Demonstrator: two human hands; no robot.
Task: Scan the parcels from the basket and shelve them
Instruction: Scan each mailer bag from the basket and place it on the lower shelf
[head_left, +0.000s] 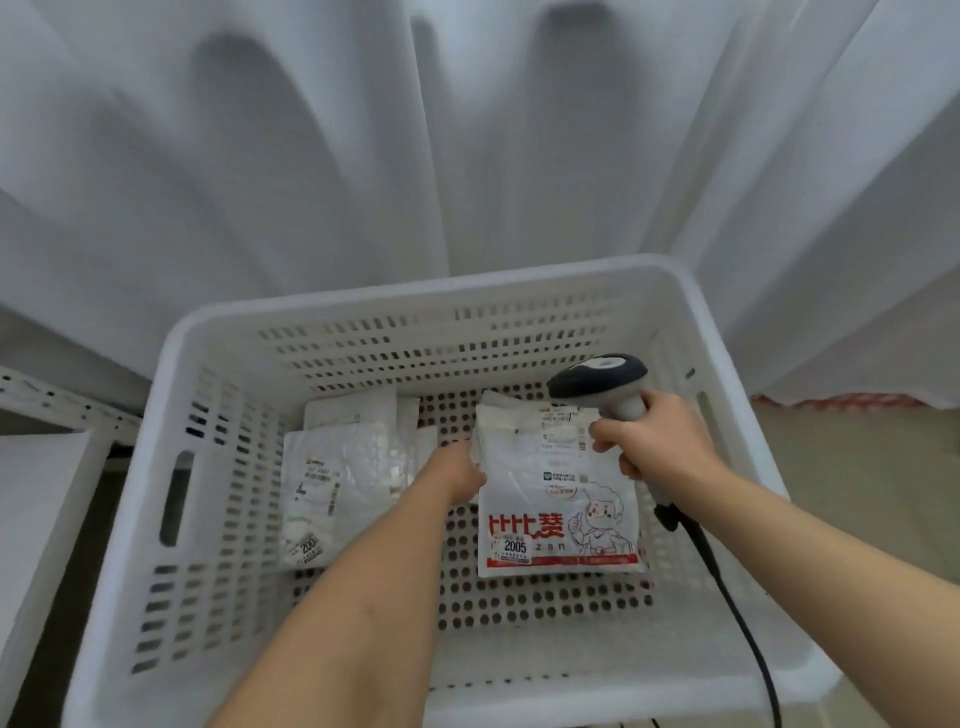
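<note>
In the basket (249, 332), the left hand (460, 475) pinches the parcel (558, 493) edge. At 3 o'clock, the right hand (657, 441) grips the scanner (602, 382).

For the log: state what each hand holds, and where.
Right hand: scanner, by its handle. Left hand: printed parcel, at its left edge.
</note>
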